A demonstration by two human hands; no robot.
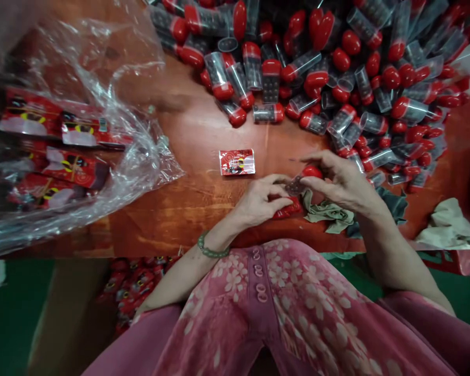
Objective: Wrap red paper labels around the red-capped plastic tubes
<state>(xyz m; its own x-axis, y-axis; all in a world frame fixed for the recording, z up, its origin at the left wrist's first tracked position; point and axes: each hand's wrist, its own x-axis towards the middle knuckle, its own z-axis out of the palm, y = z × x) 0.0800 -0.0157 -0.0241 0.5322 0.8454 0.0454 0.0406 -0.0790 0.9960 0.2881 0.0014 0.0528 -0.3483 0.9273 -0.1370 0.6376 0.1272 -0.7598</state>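
Observation:
My left hand (260,201), with a green bead bracelet above its wrist, is closed on the clear end of a red-capped tube (311,172) at the right of centre. My right hand (335,180) pinches the same tube at its red end. Just under my left fingers lies a red packet (288,208), partly covered by them. A flat red printed packet (237,162) rests on the brown table (203,193), up and left of my hands. Crumpled green-grey cloth (331,214) lies below my right hand.
Many red-capped clear tubes (271,81) are heaped across the table's back and right. A clear plastic bag (141,151) with several red packets (76,167) lies at left. More packets (135,287) are below the table edge. Pale cloth (450,224) sits at right.

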